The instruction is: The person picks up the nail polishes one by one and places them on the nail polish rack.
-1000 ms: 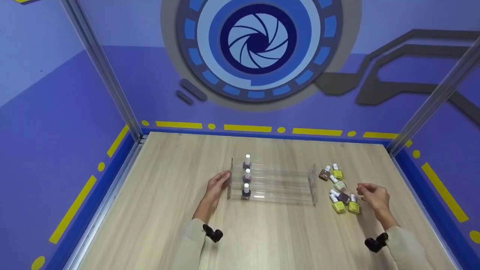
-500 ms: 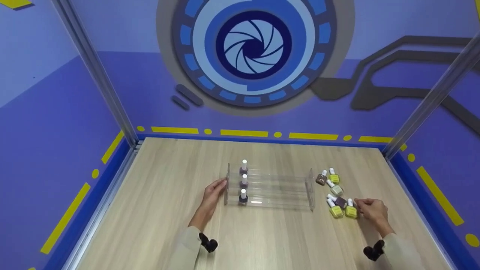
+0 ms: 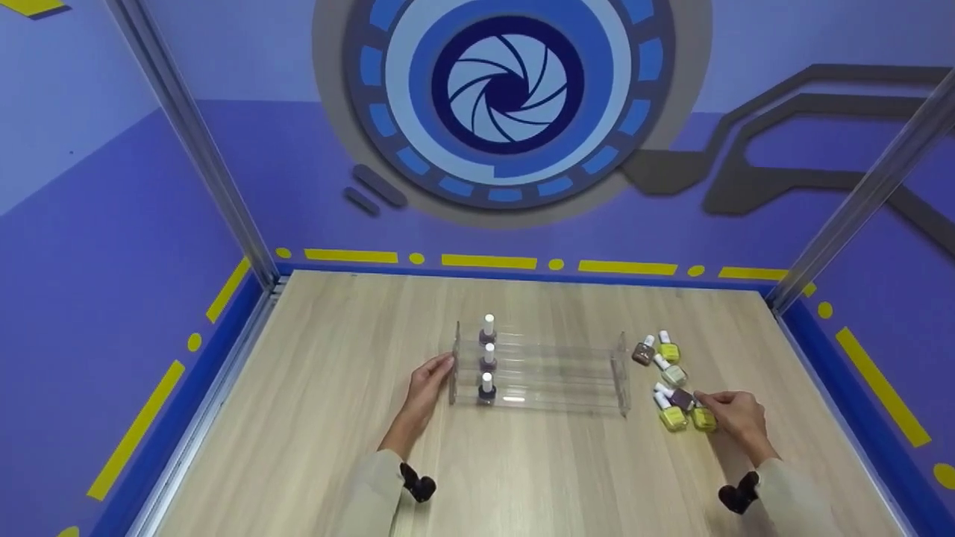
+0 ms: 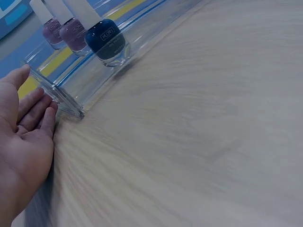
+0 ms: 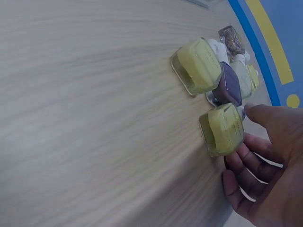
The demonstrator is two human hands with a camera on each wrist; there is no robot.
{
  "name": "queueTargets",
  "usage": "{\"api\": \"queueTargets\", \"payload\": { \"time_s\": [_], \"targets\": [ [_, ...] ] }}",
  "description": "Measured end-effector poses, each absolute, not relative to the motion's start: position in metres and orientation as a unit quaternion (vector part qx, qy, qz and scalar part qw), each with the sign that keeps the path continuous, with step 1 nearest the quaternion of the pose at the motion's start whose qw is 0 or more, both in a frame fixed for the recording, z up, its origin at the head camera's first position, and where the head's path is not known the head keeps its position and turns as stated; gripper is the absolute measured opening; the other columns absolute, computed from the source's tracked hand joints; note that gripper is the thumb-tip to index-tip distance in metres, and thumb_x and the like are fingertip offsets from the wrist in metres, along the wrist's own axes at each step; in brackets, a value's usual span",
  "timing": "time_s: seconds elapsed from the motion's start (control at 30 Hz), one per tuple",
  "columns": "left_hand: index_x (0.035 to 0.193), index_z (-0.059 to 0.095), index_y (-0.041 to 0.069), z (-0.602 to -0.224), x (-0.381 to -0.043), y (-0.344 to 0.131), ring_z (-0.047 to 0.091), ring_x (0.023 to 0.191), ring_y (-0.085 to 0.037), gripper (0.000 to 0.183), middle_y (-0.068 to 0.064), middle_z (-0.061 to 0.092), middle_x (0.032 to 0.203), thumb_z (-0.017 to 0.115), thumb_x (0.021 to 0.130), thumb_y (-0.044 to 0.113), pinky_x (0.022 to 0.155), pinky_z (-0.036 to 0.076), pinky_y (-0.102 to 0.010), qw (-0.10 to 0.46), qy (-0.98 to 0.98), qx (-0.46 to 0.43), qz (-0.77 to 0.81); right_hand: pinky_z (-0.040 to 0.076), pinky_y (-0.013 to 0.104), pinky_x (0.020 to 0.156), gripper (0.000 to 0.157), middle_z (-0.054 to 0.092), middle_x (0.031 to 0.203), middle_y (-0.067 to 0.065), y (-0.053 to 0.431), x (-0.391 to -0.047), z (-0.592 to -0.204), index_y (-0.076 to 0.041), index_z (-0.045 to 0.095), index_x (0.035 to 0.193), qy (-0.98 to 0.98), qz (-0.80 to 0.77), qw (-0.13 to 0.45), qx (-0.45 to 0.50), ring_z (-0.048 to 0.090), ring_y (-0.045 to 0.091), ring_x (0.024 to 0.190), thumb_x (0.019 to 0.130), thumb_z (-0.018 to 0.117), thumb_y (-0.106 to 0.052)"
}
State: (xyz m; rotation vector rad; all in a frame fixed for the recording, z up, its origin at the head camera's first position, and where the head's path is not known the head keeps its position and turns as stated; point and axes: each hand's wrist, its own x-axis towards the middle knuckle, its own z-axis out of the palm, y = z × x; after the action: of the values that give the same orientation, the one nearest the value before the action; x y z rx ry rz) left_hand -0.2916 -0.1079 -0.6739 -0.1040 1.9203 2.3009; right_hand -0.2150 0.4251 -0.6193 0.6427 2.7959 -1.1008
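Pale wood-grain worktop [image 3: 567,477] carries a clear rack [image 3: 623,373]; boxed lettering on its dark blue bottle [image 4: 105,39] seems to end "ORI". Print on the rightmost yellow bottle [image 5: 222,131], just beside the purple bottle [image 5: 229,84], is illegible. Half a second ago its white cap showed; now the right hand [image 3: 735,418] pinches it there. The left hand [image 3: 425,385], loosely bent, touches the rack's left end.
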Motion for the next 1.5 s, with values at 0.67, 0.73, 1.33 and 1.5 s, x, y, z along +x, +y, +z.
{"api": "queueTargets", "payload": {
  "time_s": [0.67, 0.73, 1.33, 1.5],
  "targets": [
    [0.143, 0.054, -0.002, -0.675, -0.286, -0.111, 0.047, 0.144, -0.03, 0.057, -0.019, 0.052, 0.151, 0.061, 0.103, 0.039, 0.123, 0.038, -0.04, 0.096, 0.645, -0.038, 0.757, 0.044, 0.018, 0.057, 0.043, 0.069, 0.104, 0.028, 0.417, -0.205, -0.626, 0.014, 0.066, 0.115, 0.895, -0.376, -0.046, 0.235, 0.057, 0.015, 0.078, 0.102, 0.06, -0.027],
    [0.142, 0.055, -0.002, -0.675, -0.286, -0.112, 0.048, 0.143, -0.03, 0.058, -0.019, 0.053, 0.15, 0.061, 0.103, 0.039, 0.123, 0.038, -0.039, 0.095, 0.646, -0.037, 0.757, 0.044, 0.018, 0.058, 0.045, 0.067, 0.107, 0.028, 0.416, -0.204, -0.626, 0.013, 0.064, 0.117, 0.892, -0.382, -0.049, 0.235, 0.057, 0.015, 0.08, 0.104, 0.058, -0.029],
    [0.138, 0.058, -0.002, -0.674, -0.287, -0.114, 0.05, 0.141, -0.029, 0.052, -0.018, 0.057, 0.146, 0.062, 0.103, 0.037, 0.123, 0.038, -0.039, 0.086, 0.642, -0.024, 0.762, 0.052, 0.009, 0.065, 0.045, 0.068, 0.127, 0.028, 0.419, -0.205, -0.617, 0.006, 0.059, 0.134, 0.865, -0.444, -0.078, 0.222, 0.059, -0.006, 0.084, 0.106, 0.056, -0.028],
    [0.137, 0.06, 0.001, -0.676, -0.289, -0.112, 0.05, 0.142, -0.028, 0.05, -0.016, 0.058, 0.146, 0.062, 0.103, 0.038, 0.123, 0.038, -0.04, 0.082, 0.649, -0.03, 0.756, 0.051, 0.01, 0.062, 0.039, 0.078, 0.104, 0.008, 0.419, -0.206, -0.608, 0.003, 0.063, 0.129, 0.868, -0.432, -0.101, 0.222, 0.053, -0.015, 0.074, 0.103, 0.062, -0.025]
  ]
}}
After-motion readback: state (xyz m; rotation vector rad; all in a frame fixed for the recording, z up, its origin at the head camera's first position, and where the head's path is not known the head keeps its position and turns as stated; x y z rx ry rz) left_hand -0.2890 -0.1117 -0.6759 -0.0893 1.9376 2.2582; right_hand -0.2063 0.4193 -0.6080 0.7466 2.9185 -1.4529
